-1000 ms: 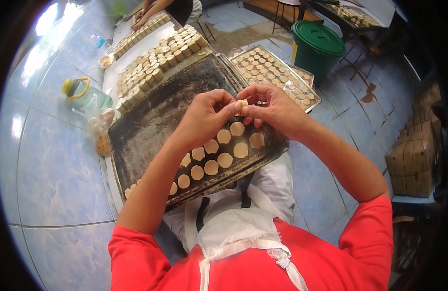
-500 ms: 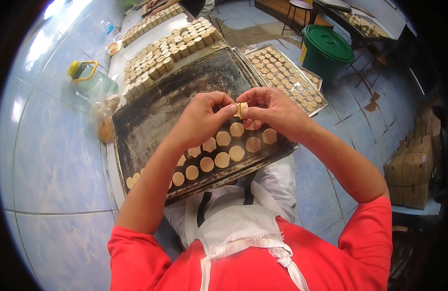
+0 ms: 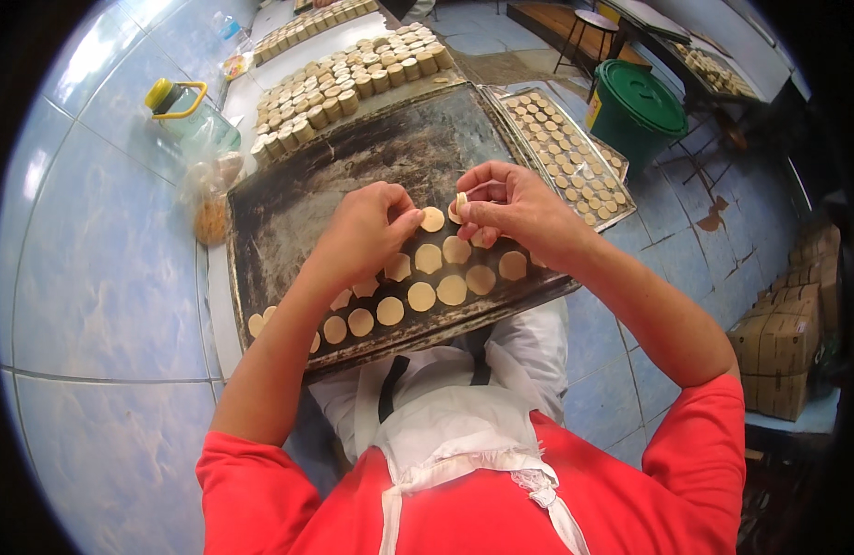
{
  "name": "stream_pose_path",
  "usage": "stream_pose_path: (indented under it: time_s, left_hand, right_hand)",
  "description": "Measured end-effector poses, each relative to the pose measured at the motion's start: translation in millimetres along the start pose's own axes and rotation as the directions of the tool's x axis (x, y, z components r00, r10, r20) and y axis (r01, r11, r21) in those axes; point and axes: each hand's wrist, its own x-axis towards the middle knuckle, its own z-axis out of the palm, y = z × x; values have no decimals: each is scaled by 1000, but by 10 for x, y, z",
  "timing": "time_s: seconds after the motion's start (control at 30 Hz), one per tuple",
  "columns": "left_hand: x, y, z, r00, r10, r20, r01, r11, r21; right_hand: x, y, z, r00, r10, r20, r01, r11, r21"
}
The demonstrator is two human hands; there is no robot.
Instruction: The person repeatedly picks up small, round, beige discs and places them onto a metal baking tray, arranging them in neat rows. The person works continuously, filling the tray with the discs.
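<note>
Several flat, pale dough rounds lie in rows on a dark, worn baking tray in front of me. My left hand pinches the edge of one dough round at or just above the tray surface; whether it touches the tray I cannot tell. Just to its right, my right hand holds a small stack of dough rounds on edge between thumb and fingers. Both forearms hide part of the near rows.
Many short stacks of dough rounds stand beyond the tray. A filled tray and a green lidded bucket are at right. A jug with yellow lid and a plastic bag stand by the tiled wall. Cardboard boxes sit far right.
My hands, earlier together at the stack, have moved apart. The left now has a single dough round to the left of the stack, which stays in my right hand. The view has shifted slightly.
</note>
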Motion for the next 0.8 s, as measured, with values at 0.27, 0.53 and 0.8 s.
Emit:
stream_pose_path:
  time_s: [0.27, 0.53, 0.8]
  left_hand:
    - [-150, -109, -91, 999, 35, -10, -37, 970, -242]
    - [-356, -173, -177, 997, 20, -77, -36, 976, -217]
    - [-444, -288, -275, 994, -30, -106, 16, 991, -130]
  right_hand:
    - [119, 13, 220, 997, 4, 78, -5, 1000, 10]
    - [198, 39, 435, 996, 23, 89, -21, 999, -24]
    - [237, -53, 555, 989, 117, 95, -112, 992, -62]
